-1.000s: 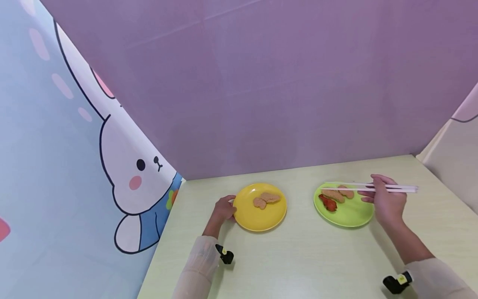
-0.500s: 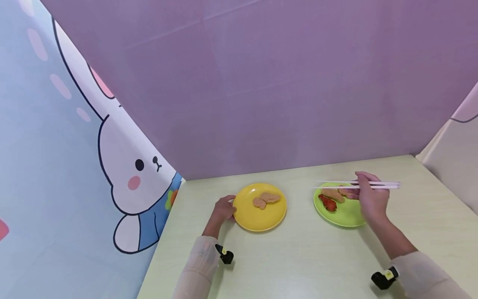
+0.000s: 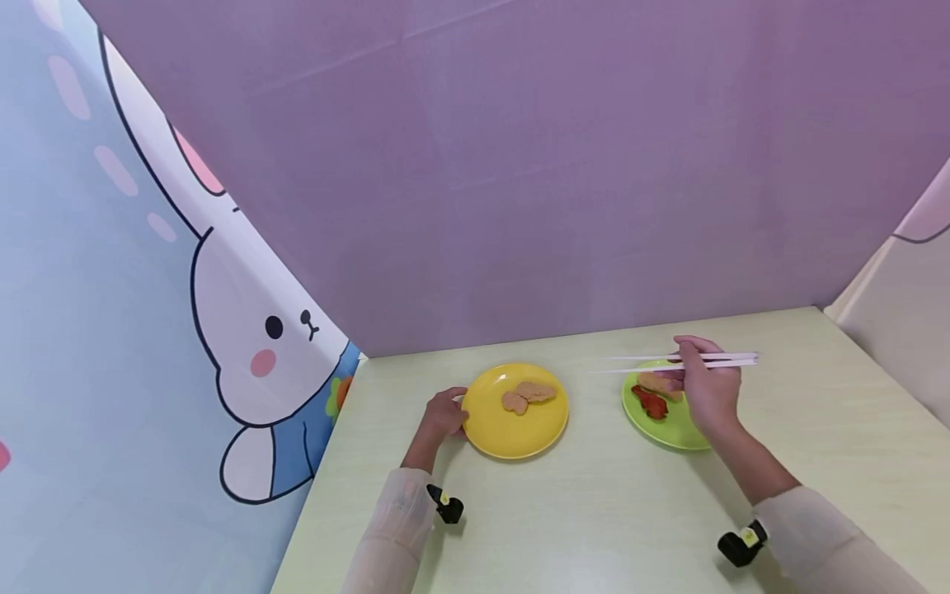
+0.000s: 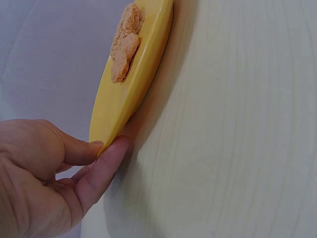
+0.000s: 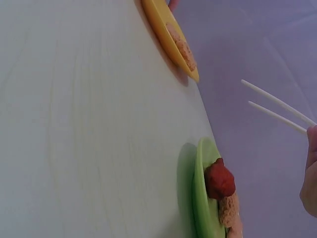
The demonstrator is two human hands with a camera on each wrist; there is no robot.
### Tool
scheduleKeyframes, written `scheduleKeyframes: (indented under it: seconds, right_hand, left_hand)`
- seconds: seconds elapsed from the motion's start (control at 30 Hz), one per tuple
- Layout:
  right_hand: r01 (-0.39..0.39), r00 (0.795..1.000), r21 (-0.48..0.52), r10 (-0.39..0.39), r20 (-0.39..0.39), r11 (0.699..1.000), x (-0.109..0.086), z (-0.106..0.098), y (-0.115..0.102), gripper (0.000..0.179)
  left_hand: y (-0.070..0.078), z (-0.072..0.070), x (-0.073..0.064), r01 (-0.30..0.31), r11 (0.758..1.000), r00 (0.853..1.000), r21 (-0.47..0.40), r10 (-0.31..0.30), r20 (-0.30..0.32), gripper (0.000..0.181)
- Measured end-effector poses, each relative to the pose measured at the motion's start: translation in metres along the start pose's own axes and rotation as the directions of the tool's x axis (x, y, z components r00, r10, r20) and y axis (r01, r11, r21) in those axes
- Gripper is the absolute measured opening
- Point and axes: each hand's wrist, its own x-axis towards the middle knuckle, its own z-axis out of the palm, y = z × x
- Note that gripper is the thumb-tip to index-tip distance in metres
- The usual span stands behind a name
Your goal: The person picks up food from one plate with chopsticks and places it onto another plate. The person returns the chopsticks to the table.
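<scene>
My left hand (image 3: 445, 415) pinches the near-left rim of the yellow plate (image 3: 512, 439), thumb on top and fingers beneath in the left wrist view. Two light-brown nugget-like pieces (image 4: 125, 49) lie on that plate. Over the green plate (image 3: 675, 433), my right hand (image 3: 712, 398) holds a pair of white chopsticks (image 5: 277, 102). Their tips point left, slightly apart, with nothing between them, in the air past the green plate's left rim. On the green plate are a red, glossy food piece (image 5: 219, 179) and a light-brown piece (image 5: 229, 209); the hand partly hides what lies further right.
Both plates stand on a pale wood-grain table (image 3: 579, 528), with a gap of tabletop between them. A purple wall (image 3: 519, 181) rises behind the table's far edge. A rabbit-print wall (image 3: 260, 396) stands at left, and black wrist cameras (image 3: 742, 546) sit at both sleeves.
My right hand has moved left with the chopsticks, and their tips have passed from above the green plate to beyond its left rim. The left hand stays at the yellow plate.
</scene>
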Motion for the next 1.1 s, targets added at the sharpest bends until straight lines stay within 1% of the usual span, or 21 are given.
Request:
scheduleKeyframes:
  seconds: [0.13, 0.3, 0.4, 0.6, 0.73, 0.87, 0.97, 1.1]
  right_hand:
    - [-0.015, 1.0, -0.009, 0.015, 0.016, 1.0, -0.002, 0.007, 0.0, 0.012]
    - [-0.034, 0.999, -0.058, 0.036, 0.031, 0.998, -0.005, 0.016, 0.001, 0.014]
    - [-0.028, 0.998, -0.063, 0.032, 0.05, 0.998, -0.007, 0.021, 0.002, 0.015]
    - [0.005, 0.997, -0.089, 0.002, 0.079, 0.996, -0.011, 0.031, 0.006, 0.018]
    - [0.017, 0.996, -0.144, -0.003, 0.094, 0.989, -0.012, 0.039, 0.012, 0.022]
    - [0.023, 0.995, -0.213, -0.001, 0.103, 0.977, -0.014, 0.047, 0.016, 0.021]
    - [0.032, 0.994, -0.245, -0.004, 0.113, 0.969, -0.015, 0.052, 0.019, 0.021]
    - [0.05, 0.989, -0.292, -0.007, 0.147, 0.955, -0.017, 0.059, 0.024, 0.028]
  left_hand:
    - [0.0, 0.0, -0.001, 0.001, 1.0, 1.0, -0.001, -0.001, -0.001, 0.054]
    - [0.002, -0.001, -0.004, -0.008, 1.0, 1.0, -0.018, 0.008, 0.004, 0.054]
    - [0.002, -0.001, -0.004, -0.013, 1.0, 1.0, -0.028, 0.013, 0.007, 0.054]
    - [0.001, -0.002, -0.003, -0.025, 1.0, 1.0, -0.001, 0.025, 0.001, 0.053]
    - [-0.001, -0.003, -0.003, -0.024, 1.0, 1.0, -0.011, 0.024, 0.007, 0.053]
    - [-0.003, -0.003, -0.003, -0.011, 0.999, 1.0, -0.035, 0.012, 0.012, 0.054]
    - [-0.003, -0.004, -0.003, -0.014, 1.0, 1.0, -0.022, 0.015, 0.008, 0.053]
    - [-0.003, -0.005, -0.003, -0.017, 1.0, 1.0, 0.007, 0.017, 0.004, 0.053]
